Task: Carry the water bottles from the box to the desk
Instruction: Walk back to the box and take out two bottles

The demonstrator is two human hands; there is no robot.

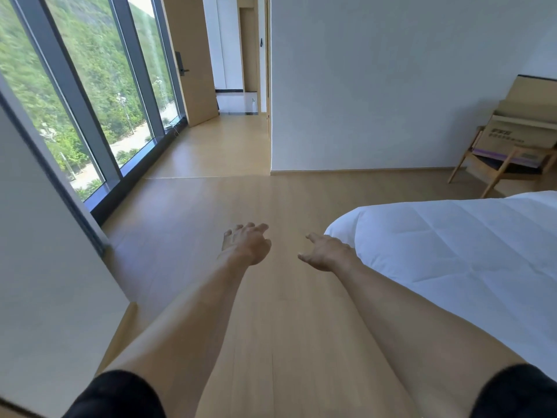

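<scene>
Open box upright on chair

Bedroom with window wall, bed and chair

A light wooden floor runs ahead of the hands; a bed with a white quilt lies just right of them. Tall windows on the far left show green hillside. A wooden door stands open far ahead beside a grey wall. A wooden chair sits far right.
</scene>
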